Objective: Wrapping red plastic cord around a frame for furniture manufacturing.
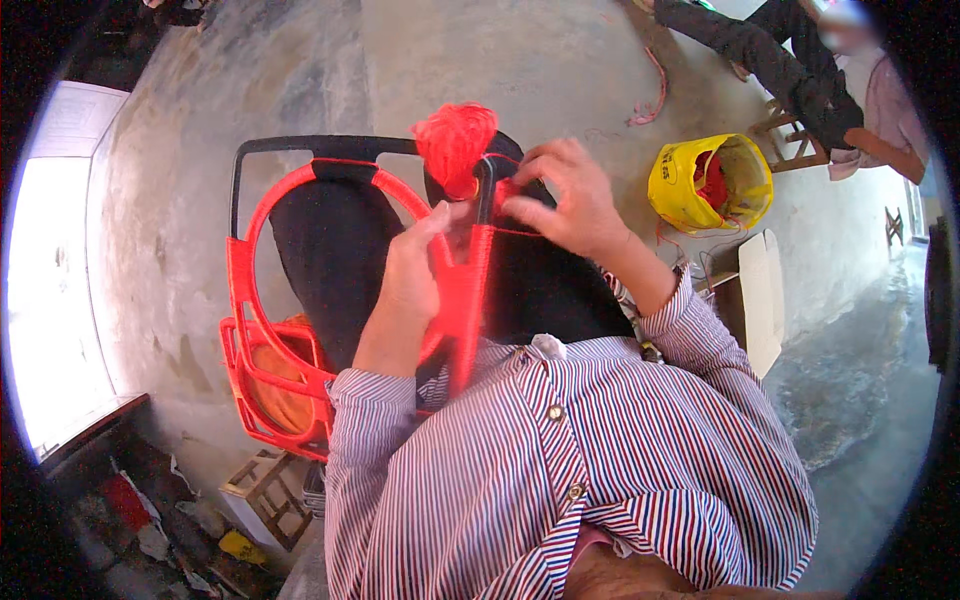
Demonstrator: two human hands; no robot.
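Observation:
Across my lap lies a black metal frame [237,195] with a ring inside it, much of it wrapped in red cord [262,215]. My left hand [412,270] grips the frame's near side bar, its thumb up along the bar and its other fingers partly hidden behind it. Beside the bar's black upper end, my right hand [572,200] is closed around red cord, with the thumb and forefinger curved towards the bar. A fluffy red bundle of cord [455,145] sits at that corner. A thin red strand runs from the bar towards my right hand.
A yellow bucket [672,187] with red material inside stands at the right, near an open cardboard box [762,300]. Another red-wrapped frame [290,435] leans at the left by a small wooden stool [265,490]. A seated person [800,70] is at the upper right.

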